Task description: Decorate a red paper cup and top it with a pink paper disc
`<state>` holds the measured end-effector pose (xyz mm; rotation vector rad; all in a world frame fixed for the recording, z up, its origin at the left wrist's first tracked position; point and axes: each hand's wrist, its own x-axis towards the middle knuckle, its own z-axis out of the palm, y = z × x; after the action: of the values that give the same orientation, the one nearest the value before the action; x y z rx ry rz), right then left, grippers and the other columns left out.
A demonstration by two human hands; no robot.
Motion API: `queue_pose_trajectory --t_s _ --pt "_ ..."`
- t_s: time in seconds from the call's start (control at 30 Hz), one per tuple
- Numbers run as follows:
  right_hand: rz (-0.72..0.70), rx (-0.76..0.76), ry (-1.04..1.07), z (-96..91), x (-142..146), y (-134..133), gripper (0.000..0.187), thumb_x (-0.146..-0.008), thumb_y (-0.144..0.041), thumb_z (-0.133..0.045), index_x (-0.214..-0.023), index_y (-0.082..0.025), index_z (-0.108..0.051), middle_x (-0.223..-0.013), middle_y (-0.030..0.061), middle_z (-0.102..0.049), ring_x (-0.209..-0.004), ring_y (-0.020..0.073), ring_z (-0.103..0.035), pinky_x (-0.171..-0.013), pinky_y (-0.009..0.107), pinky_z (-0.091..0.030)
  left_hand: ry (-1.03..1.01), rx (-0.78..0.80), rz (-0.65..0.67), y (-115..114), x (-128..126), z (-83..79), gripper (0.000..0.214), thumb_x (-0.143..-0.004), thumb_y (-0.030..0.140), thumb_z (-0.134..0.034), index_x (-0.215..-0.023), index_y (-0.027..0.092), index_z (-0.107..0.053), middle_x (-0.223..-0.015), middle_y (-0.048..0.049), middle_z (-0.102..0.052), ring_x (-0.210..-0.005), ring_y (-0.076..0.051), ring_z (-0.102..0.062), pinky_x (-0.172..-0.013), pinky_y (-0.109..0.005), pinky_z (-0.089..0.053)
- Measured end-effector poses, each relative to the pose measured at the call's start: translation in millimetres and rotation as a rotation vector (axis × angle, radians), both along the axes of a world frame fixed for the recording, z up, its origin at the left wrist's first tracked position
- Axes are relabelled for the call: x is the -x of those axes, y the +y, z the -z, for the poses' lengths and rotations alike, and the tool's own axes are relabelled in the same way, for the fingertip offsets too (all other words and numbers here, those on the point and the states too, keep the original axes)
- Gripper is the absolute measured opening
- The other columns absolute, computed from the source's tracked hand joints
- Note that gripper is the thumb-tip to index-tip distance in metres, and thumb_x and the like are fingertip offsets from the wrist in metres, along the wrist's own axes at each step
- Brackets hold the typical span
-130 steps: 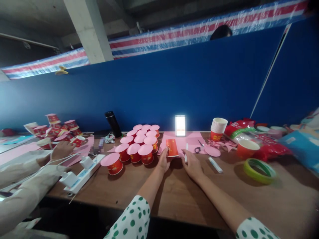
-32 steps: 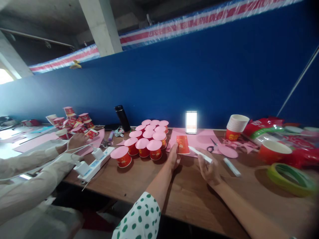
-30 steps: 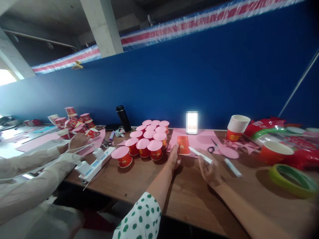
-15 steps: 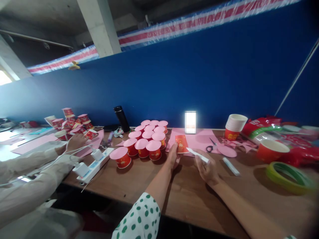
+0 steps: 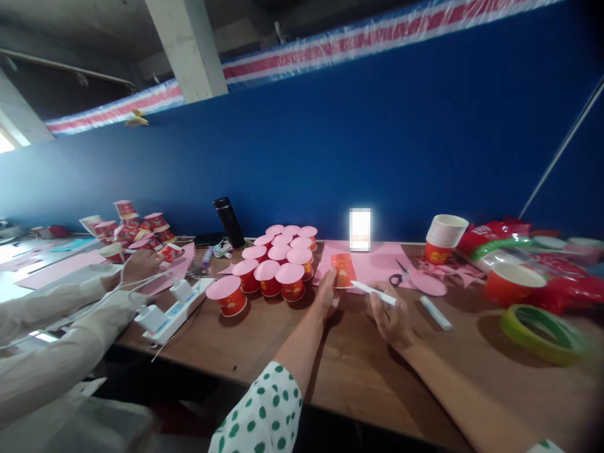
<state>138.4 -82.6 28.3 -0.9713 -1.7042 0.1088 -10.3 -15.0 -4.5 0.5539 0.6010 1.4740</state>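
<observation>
In my left hand is a red paper cup with gold print, its fingers closed round the cup's left side. My right hand grips a slim white pen-like stick; its pointed tip is at the cup's lower edge, and I cannot tell whether they touch. Behind the cup lies a pink paper sheet, with dark-handled scissors and a pink paper disc to the right. A short white stick rests right of my right hand.
Several red cups topped with pink discs stand to the left, beside a white power strip and a black flask. A co-worker's hand is farther left. Stacked cups and green tape are at right.
The pen-like stick has tilted slightly flatter, its tip shifting a little left along the cup's edge. Both hands keep their hold, and the whole view has shifted slightly.
</observation>
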Motion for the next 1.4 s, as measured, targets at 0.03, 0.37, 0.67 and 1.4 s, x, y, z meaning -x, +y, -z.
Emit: queue_pose_trajectory --t_s 0.03,0.37,0.67,1.4 --pt "-0.013 0.008 0.005 0.0 0 0 0.021 -0.090 -0.028 -0.041 -0.089 -0.017 -0.058 -0.078 0.0068 -0.065 -0.069 0.0181 -0.062 -0.067 0.030 -0.051 0.003 -0.007 0.004 0 0 0.0 0.028 -0.071 0.037 -0.071 -0.086 0.015 -0.064 -0.083 -0.0027 -0.068 -0.073 -0.012 -0.065 -0.069 -0.024 -0.052" --pt "-0.040 0.040 0.021 0.5 0 -1 0.019 -0.091 -0.027 -0.040 -0.083 -0.021 -0.056 -0.070 0.0054 -0.064 -0.061 0.0181 -0.060 -0.063 0.031 -0.049 0.035 -0.050 0.026 -3 -1 -3.8 0.031 -0.074 0.038 -0.068 -0.093 0.014 -0.064 -0.088 -0.0054 -0.068 -0.075 -0.014 -0.065 -0.069 -0.025 -0.051" --pt "-0.047 0.067 0.023 4.1 0 2 0.020 -0.092 -0.028 -0.039 -0.086 -0.019 -0.057 -0.074 0.0061 -0.064 -0.063 0.0171 -0.059 -0.064 0.031 -0.047 0.009 -0.034 0.020 -8 -3 -9.3 0.025 -0.075 0.034 -0.067 -0.091 0.015 -0.064 -0.086 -0.0044 -0.069 -0.078 -0.015 -0.066 -0.081 -0.029 -0.051" --pt "-0.104 0.067 0.018 2.3 1 0 0.022 -0.092 -0.026 -0.042 -0.094 -0.018 -0.063 -0.080 0.0074 -0.067 -0.070 0.0180 -0.063 -0.070 0.031 -0.050 0.070 -0.034 0.038 -10 -4 -14.2 0.029 -0.076 0.039 -0.065 -0.091 0.014 -0.065 -0.089 -0.0086 -0.070 -0.094 -0.020 -0.066 -0.087 -0.030 -0.050"
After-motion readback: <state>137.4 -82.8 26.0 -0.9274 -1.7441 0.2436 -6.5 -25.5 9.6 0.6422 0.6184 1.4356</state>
